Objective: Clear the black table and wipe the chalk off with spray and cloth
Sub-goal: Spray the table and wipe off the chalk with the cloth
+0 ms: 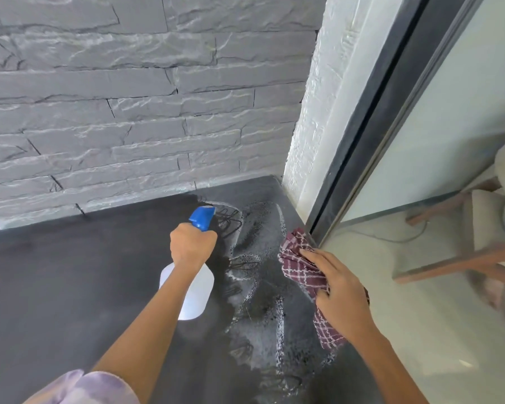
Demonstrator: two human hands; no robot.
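Readable text: none that I can make out.
Chalk marks (231, 221) on the table (70, 272): dark loops and scribbles at the centre of the frame, wet and smeared. I can read no letter or number in them.
Bottle (197, 290) in my left hand (191, 246): blue head and white body at the centre of the frame. The side facing me is plain.
Cloth (298, 266) under my right hand (338, 287): right of centre, a maroon and white check pattern only.
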